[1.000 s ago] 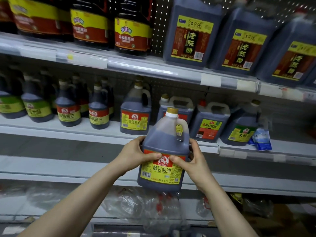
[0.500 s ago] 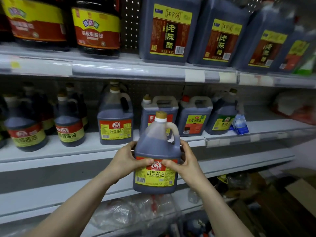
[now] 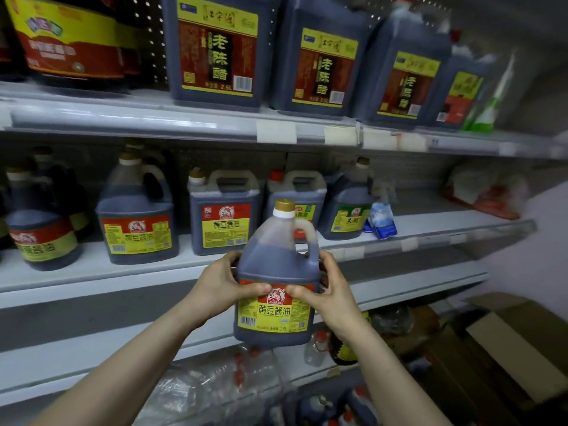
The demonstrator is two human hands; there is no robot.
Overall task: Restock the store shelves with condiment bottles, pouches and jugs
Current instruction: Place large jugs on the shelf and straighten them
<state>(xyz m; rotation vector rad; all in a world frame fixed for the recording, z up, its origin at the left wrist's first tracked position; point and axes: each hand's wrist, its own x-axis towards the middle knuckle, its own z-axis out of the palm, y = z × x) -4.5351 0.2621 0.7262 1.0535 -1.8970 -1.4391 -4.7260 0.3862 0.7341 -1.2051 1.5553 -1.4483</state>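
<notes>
I hold a dark soy sauce jug (image 3: 276, 265) upright in front of the middle shelf (image 3: 92, 272). It has a gold cap, a handle on the right and a red and yellow label. My left hand (image 3: 222, 284) grips its left side, thumb on the label. My right hand (image 3: 329, 287) grips the right side below the handle. Behind it on the middle shelf stand similar jugs: a round one (image 3: 138, 222), two square ones (image 3: 224, 216) and a green-labelled one (image 3: 347, 207).
The top shelf (image 3: 184, 118) carries large vinegar jugs (image 3: 215, 50). A blue pouch (image 3: 381, 216) leans beside the green-labelled jug. The middle shelf is bare to the right of it. Plastic-wrapped bottles (image 3: 215, 385) lie low down, and cardboard boxes (image 3: 516, 348) stand at lower right.
The view has swung right, so the shelf jugs sit further left. The jug stays held in both hands, now in front of the square jugs.
</notes>
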